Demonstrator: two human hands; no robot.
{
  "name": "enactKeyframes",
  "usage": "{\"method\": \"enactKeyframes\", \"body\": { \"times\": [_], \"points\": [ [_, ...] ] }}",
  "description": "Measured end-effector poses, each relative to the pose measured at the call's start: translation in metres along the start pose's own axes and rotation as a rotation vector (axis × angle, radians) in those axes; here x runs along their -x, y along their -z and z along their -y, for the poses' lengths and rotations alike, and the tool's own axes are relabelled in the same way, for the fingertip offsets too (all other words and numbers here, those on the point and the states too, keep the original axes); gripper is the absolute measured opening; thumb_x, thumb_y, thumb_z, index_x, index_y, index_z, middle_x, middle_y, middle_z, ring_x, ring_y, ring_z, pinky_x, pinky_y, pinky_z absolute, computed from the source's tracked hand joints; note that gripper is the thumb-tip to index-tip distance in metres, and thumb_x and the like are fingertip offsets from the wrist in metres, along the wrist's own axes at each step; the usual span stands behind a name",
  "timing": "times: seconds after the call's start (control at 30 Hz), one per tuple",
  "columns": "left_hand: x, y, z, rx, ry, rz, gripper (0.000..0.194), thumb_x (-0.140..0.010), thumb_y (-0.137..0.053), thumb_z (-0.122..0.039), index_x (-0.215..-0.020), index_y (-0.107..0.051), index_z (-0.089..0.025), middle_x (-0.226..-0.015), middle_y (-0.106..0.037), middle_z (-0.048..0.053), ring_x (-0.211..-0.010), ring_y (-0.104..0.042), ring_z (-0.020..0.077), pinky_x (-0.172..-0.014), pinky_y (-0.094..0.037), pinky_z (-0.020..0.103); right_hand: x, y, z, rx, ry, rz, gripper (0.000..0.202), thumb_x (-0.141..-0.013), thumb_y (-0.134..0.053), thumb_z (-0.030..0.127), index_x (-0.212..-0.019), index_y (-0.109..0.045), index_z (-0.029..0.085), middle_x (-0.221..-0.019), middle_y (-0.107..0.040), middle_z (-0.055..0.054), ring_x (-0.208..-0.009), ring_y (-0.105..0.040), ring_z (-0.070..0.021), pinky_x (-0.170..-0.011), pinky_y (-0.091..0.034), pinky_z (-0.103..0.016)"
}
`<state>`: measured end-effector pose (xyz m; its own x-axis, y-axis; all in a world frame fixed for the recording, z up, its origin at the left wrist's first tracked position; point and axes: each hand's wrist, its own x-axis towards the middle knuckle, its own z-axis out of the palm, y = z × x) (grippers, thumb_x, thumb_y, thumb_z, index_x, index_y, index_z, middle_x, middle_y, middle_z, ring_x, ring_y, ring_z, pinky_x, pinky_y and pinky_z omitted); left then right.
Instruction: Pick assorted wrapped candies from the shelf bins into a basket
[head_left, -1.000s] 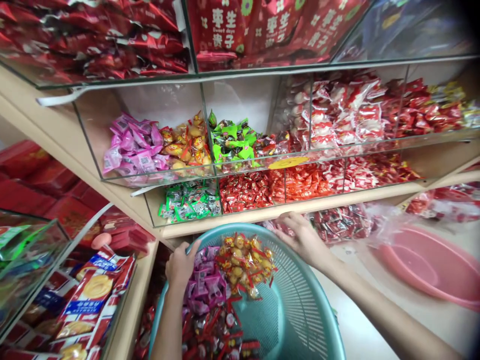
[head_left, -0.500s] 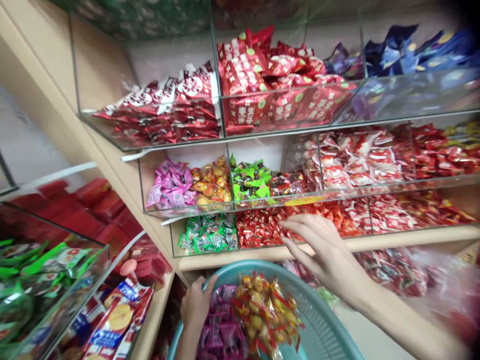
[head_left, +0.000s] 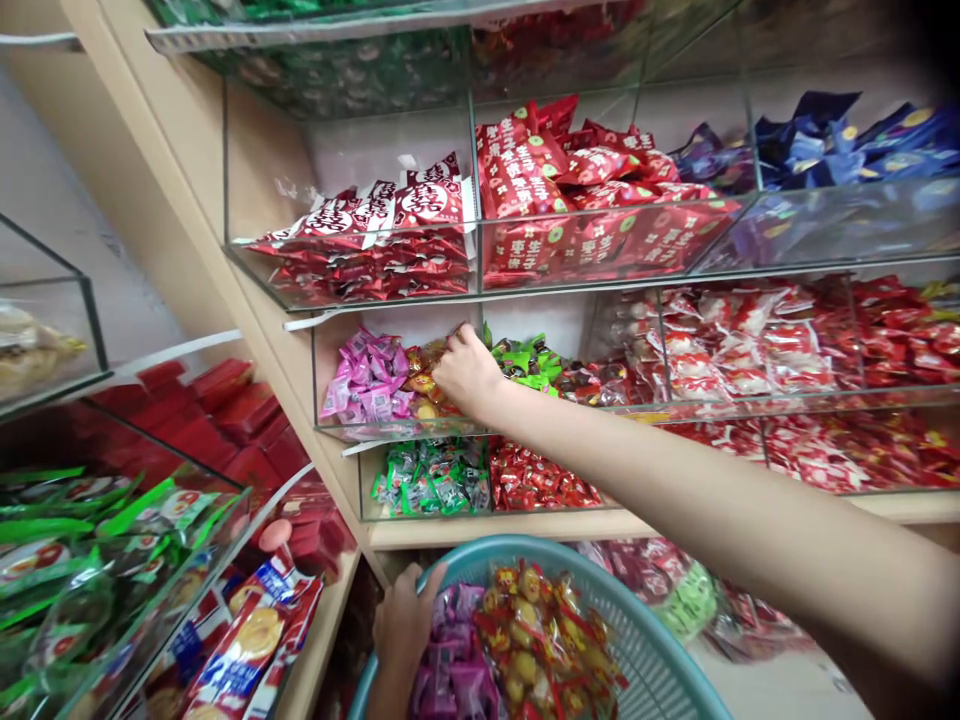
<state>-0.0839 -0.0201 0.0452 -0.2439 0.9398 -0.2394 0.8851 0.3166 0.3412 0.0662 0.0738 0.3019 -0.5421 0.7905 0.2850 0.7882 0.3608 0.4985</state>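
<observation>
My right hand point(head_left: 466, 372) reaches into the middle shelf's bin, its fingers curled at the gold-wrapped candies point(head_left: 426, 378); whether it grips one is hidden. Pink-purple packets point(head_left: 367, 378) lie just left of it, green ones point(head_left: 531, 362) to its right. At the bottom, my left hand point(head_left: 405, 612) holds the rim of a teal basket point(head_left: 660, 630). Inside the basket are purple packets point(head_left: 454, 680) on the left and gold candies with red wrapping point(head_left: 536, 645) beside them.
Glass-fronted bins above hold red packets point(head_left: 525, 180) and blue packets point(head_left: 810, 145). Below are green-and-silver candies point(head_left: 431, 475) and red candies point(head_left: 536, 478). A wooden upright point(head_left: 187, 240) separates the left shelf, which holds biscuit packs point(head_left: 251, 640).
My right hand has moved up and left from above the basket into the gold candy bin. My left hand still holds the rim. The view has shifted slightly.
</observation>
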Motion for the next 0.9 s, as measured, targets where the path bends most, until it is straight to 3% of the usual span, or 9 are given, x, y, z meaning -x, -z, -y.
{"method": "enactKeyframes", "body": {
  "times": [0.17, 0.4, 0.6, 0.9],
  "points": [
    [0.000, -0.001, 0.000, -0.011, -0.008, 0.002, 0.052, -0.081, -0.027, -0.062, -0.098, -0.058, -0.024, -0.101, -0.068, 0.012, -0.096, -0.062, 0.0303, -0.079, -0.043, 0.038, -0.006, -0.005, 0.003, 0.035, -0.053, 0.019, 0.028, -0.087, -0.042, 0.015, -0.091, -0.069, 0.018, -0.091, -0.070, -0.009, -0.095, -0.058, -0.0276, -0.089, -0.029, -0.050],
    [0.000, -0.002, -0.001, -0.025, 0.007, -0.006, 0.053, -0.080, -0.028, -0.063, -0.099, -0.058, -0.025, -0.103, -0.067, 0.011, -0.098, -0.061, 0.0298, -0.081, -0.043, 0.037, 0.000, -0.007, -0.004, 0.045, 0.055, -0.047, 0.024, -0.086, -0.046, 0.017, -0.089, -0.069, 0.020, -0.088, -0.071, -0.006, -0.090, -0.060, -0.0244, -0.101, -0.017, -0.056],
    [0.000, -0.004, -0.001, -0.048, -0.013, -0.016, 0.052, -0.080, -0.027, -0.063, -0.095, -0.059, -0.025, -0.098, -0.068, 0.011, -0.095, -0.062, 0.0308, -0.078, -0.043, 0.038, 0.009, 0.004, -0.009, 0.030, 0.049, -0.109, 0.025, -0.086, -0.045, 0.015, -0.091, -0.069, 0.018, -0.088, -0.070, -0.007, -0.088, -0.060, -0.0241, -0.098, -0.021, -0.055],
    [-0.001, -0.002, -0.003, -0.047, -0.003, -0.011, 0.055, -0.079, -0.024, -0.066, -0.095, -0.058, -0.026, -0.098, -0.068, 0.012, -0.094, -0.063, 0.0315, -0.076, -0.044, 0.038, 0.013, 0.013, -0.010, -0.130, -0.060, -0.256, 0.023, -0.088, -0.046, 0.024, -0.089, -0.067, 0.016, -0.076, -0.067, -0.007, -0.085, -0.055, -0.0223, -0.090, -0.024, -0.049]
  ]
}}
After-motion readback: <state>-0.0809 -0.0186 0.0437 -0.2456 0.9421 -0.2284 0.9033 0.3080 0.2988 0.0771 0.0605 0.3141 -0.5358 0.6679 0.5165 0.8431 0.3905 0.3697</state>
